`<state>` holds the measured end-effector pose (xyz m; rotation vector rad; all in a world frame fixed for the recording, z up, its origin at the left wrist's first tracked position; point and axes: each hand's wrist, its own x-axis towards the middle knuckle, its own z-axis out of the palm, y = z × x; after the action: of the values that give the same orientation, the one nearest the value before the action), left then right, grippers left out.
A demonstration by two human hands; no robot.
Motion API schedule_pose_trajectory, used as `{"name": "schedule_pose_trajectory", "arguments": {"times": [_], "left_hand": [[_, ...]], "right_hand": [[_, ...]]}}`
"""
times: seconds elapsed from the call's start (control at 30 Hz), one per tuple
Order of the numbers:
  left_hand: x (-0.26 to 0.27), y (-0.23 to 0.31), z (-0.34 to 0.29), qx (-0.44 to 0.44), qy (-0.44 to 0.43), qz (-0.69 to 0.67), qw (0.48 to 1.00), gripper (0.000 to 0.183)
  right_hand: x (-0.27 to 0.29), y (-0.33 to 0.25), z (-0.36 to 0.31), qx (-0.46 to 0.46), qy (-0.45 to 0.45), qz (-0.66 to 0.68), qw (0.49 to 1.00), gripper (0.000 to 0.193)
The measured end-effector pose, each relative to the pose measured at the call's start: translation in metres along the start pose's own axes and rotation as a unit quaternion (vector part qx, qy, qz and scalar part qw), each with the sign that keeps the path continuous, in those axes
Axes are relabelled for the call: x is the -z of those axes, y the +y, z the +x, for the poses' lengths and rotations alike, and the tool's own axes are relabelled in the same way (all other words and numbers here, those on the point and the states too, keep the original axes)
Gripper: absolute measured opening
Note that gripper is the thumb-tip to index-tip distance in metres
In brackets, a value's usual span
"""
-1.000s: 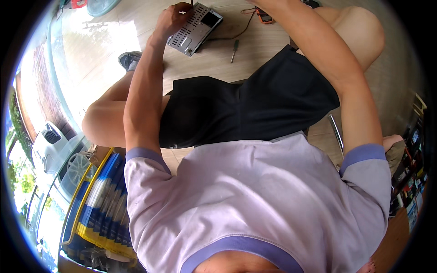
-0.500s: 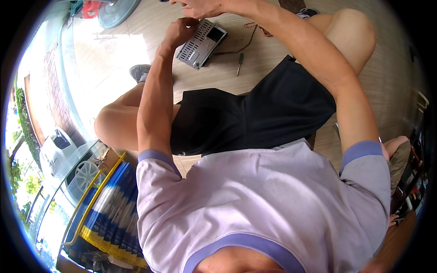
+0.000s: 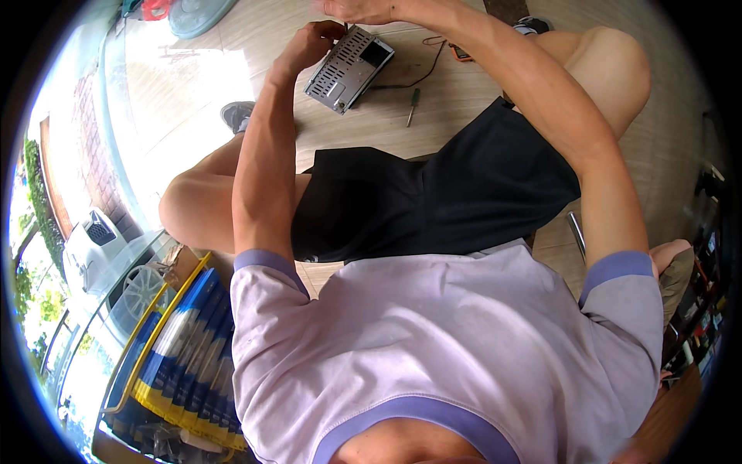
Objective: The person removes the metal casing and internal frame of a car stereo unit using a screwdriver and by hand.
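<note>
Box (image 3: 345, 68) is at my 12 o'clock on the floor (image 3: 457, 87). Left hand (image 3: 313, 40) is curled at its 10 o'clock edge, grip unclear. Right hand (image 3: 359, 9) at 12 is cropped; can't tell. I'd brace the box flat and avoid tugging the cable (image 3: 403, 87) at its 3.

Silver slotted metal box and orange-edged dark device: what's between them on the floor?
In the head view, a thin dark curved cable lies between them.
</note>
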<state>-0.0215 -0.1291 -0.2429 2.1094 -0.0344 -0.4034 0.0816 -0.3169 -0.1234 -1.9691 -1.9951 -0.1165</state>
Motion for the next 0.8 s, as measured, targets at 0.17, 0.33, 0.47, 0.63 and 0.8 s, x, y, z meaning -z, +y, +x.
{"name": "schedule_pose_trajectory", "arguments": {"times": [0.17,0.33,0.47,0.63,0.8], "left_hand": [[0.004,0.006,0.007,0.014,-0.049,-0.009,0.999,0.041],[0.007,0.004,0.011,0.008,-0.063,-0.026,0.998,0.040],[0.004,0.007,0.016,0.016,-0.062,-0.001,0.998,0.039],[0.006,0.001,0.007,0.039,-0.044,0.018,0.998,0.036],[0.001,0.013,0.006,0.019,-0.023,0.053,0.998,0.034]], "right_hand": [[0.005,-0.009,-0.007,-0.157,0.115,0.130,0.972,0.029],[0.017,-0.004,-0.004,-0.207,0.016,0.203,0.957,0.035],[0.007,0.002,-0.005,-0.169,0.097,0.191,0.962,0.035],[0.021,-0.010,-0.002,-0.199,0.035,0.191,0.960,0.033],[0.008,-0.001,-0.007,-0.208,0.035,0.188,0.959,0.031]]}}
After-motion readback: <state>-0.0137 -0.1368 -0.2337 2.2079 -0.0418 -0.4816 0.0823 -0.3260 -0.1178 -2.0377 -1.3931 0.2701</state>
